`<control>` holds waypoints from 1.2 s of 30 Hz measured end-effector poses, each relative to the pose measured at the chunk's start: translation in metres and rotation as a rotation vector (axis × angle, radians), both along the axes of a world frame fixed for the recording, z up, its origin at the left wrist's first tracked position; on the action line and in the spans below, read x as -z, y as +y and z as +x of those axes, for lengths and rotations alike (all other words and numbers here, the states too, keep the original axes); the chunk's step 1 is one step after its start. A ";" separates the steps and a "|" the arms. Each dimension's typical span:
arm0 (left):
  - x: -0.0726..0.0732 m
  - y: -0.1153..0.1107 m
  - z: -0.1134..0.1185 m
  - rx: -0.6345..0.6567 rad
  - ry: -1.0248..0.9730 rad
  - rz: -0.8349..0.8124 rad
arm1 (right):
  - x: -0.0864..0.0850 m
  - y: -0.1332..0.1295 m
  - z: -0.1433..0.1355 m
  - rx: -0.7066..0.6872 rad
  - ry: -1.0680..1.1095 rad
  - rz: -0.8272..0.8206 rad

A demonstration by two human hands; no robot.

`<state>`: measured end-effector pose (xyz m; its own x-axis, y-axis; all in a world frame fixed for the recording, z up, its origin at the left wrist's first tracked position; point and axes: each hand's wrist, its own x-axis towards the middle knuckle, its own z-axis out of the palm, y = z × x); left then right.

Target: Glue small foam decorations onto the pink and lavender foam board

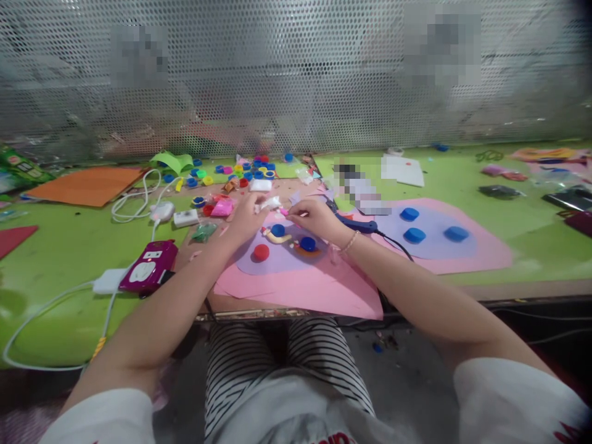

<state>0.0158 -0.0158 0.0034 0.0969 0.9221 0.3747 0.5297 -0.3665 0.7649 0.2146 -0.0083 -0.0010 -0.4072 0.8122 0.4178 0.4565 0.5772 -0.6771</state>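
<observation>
My left hand (250, 217) has its fingers closed round a small white packet or lump (271, 203); its exact kind is hard to make out. My right hand (313, 219) is pinched at a small bright pink piece (283, 211), right beside the white one. Under both hands lies a purple paper sheet (250, 266) on a pink sheet (296, 295). On the purple sheet are a red bottle cap (261, 252), a blue cap (278, 230), another blue cap (308, 244) and a curved cream-coloured strip (283, 239).
A blue-handled corded tool (363, 226) lies right of my right hand. Several coloured caps (250, 168) are scattered behind. A purple device (150, 267) with white cables sits left. A second purple sheet (435, 242) bears blue caps. A perforated metal screen (296, 74) stands behind.
</observation>
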 end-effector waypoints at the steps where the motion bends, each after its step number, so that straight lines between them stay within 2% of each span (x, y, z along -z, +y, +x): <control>1: -0.002 -0.001 0.002 0.013 -0.073 -0.027 | -0.002 -0.002 -0.001 -0.012 0.073 -0.035; 3: -0.005 -0.004 0.005 0.077 -0.221 -0.098 | -0.006 -0.008 -0.005 -0.036 0.183 -0.091; 7: -0.010 -0.009 0.010 0.289 -0.509 -0.275 | -0.010 -0.016 -0.011 -0.077 0.313 -0.148; 10: -0.008 -0.010 0.010 0.351 -0.602 -0.320 | -0.010 -0.016 -0.013 -0.097 0.344 -0.154; 18: 0.002 -0.006 0.007 0.329 -0.620 -0.308 | -0.006 -0.013 -0.013 -0.139 0.354 -0.112; 26: -0.009 -0.011 0.013 0.265 -0.695 -0.338 | -0.002 -0.009 -0.011 -0.163 0.342 -0.120; 29: -0.008 -0.008 0.012 0.241 -0.750 -0.320 | -0.001 -0.007 -0.010 -0.152 0.348 -0.117; 32: -0.002 -0.005 0.009 0.243 -0.688 -0.278 | 0.000 -0.004 -0.009 -0.131 0.341 -0.162; 36: 0.001 -0.006 0.009 0.261 -0.511 -0.278 | 0.001 -0.001 -0.008 -0.117 0.357 -0.176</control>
<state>0.0252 -0.0215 0.0026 0.2042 0.9617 0.1828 -0.0069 -0.1854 0.9826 0.2065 -0.0098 -0.0015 -0.3557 0.8408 0.4082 0.1133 0.4723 -0.8741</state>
